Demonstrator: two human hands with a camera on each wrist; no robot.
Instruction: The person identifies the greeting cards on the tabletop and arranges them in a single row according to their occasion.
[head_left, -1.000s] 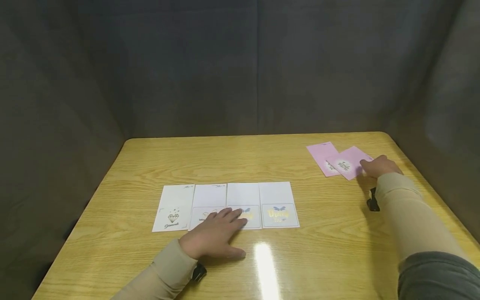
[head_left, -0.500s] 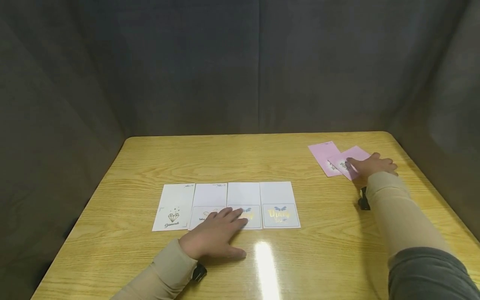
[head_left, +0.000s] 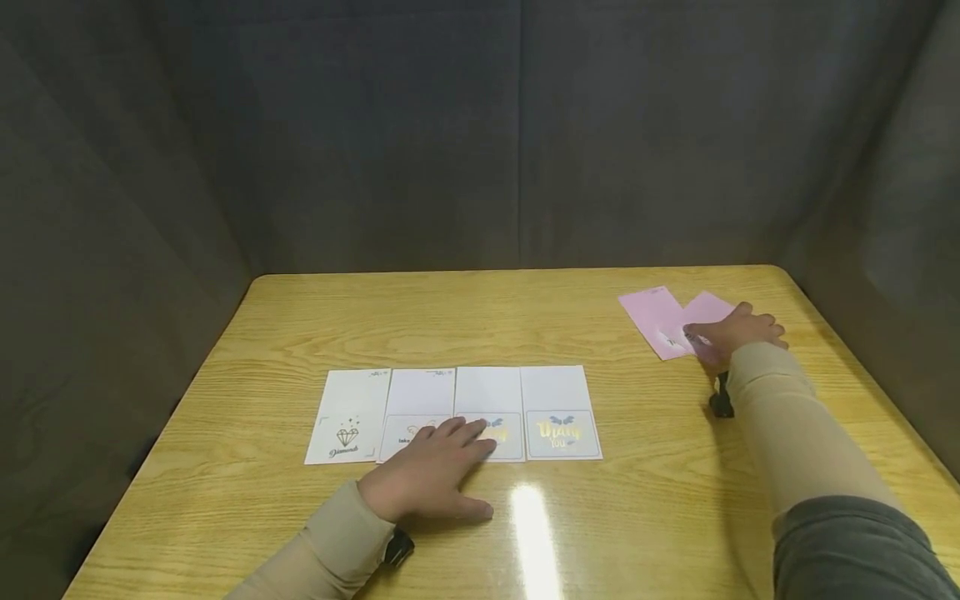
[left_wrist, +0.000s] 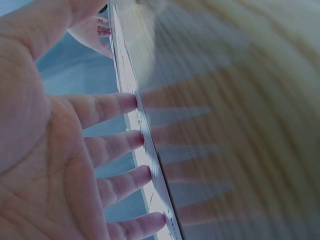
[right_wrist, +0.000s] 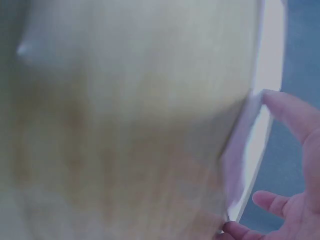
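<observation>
My left hand [head_left: 431, 471] rests with fingers spread and straight on the row of white cards. Its fingertips touch a "take" card [head_left: 422, 392] and a thank-you card [head_left: 487, 387]; the left wrist view shows them on the cards' near edge. At the row's ends lie a diamond card [head_left: 357, 396] and another gold-lettered thank-you card [head_left: 555, 388]. At the far right, my right hand [head_left: 738, 332] grips a pink card [head_left: 708, 307] between thumb and fingers. That card bows up slightly in the right wrist view [right_wrist: 240, 160]. It partly overlaps a second pink card [head_left: 649, 310].
The cards lie on a wooden table [head_left: 420, 321] with rounded far corners. Dark curtains [head_left: 360, 150] stand behind it and along both sides. A bright reflection shows on the tabletop near the front middle.
My right hand has moved left over the nearer pink card and taken hold of it. That card has shifted and bowed a little. The left hand and white cards stay in place.
</observation>
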